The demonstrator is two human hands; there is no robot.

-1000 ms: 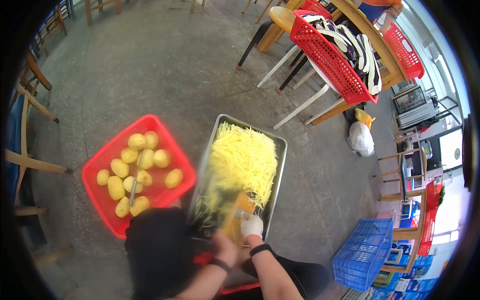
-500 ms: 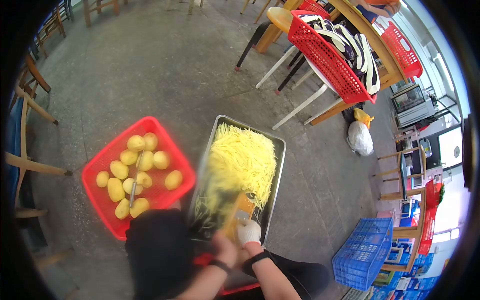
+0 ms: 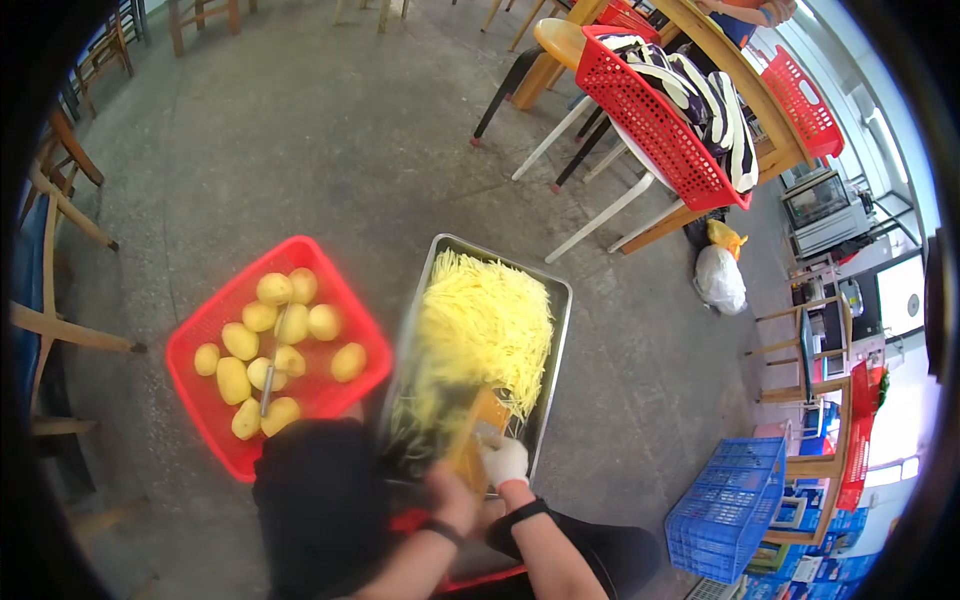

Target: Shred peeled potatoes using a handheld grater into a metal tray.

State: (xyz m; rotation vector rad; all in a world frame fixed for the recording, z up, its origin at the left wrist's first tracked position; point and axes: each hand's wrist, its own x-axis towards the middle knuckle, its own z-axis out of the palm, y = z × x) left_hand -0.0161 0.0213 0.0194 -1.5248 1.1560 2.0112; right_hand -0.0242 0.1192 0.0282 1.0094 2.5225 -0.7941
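A yellow-orange board-like grater (image 3: 487, 413) slants over the near end of a metal tray (image 3: 563, 340). My left hand (image 3: 453, 500), bare and blurred, appears closed around the grater's lower end. My right hand (image 3: 506, 461), in a white glove, is closed and lies against the grater's face; what its fingers cover is hidden. Pale yellow potato shreds (image 3: 490, 320) are heaped in the tray, with looser strands near the grater. Left of the tray, a red basket (image 3: 345, 300) holds several peeled potatoes (image 3: 233, 380) and a thin metal peeler-like tool (image 3: 267, 388).
A red basket (image 3: 650, 120) of striped peeled eggplants (image 3: 690, 85) rests on a stool by a wooden table (image 3: 750, 85). Blue crates (image 3: 725, 505) stand at right, chairs (image 3: 50, 325) at left. A white bag (image 3: 720, 280) lies on the floor. Another person's arm (image 3: 740, 12) shows at the top.
My gloved right hand has shifted slightly to the right and up along the grater. My left hand and the grater stay about where they were.
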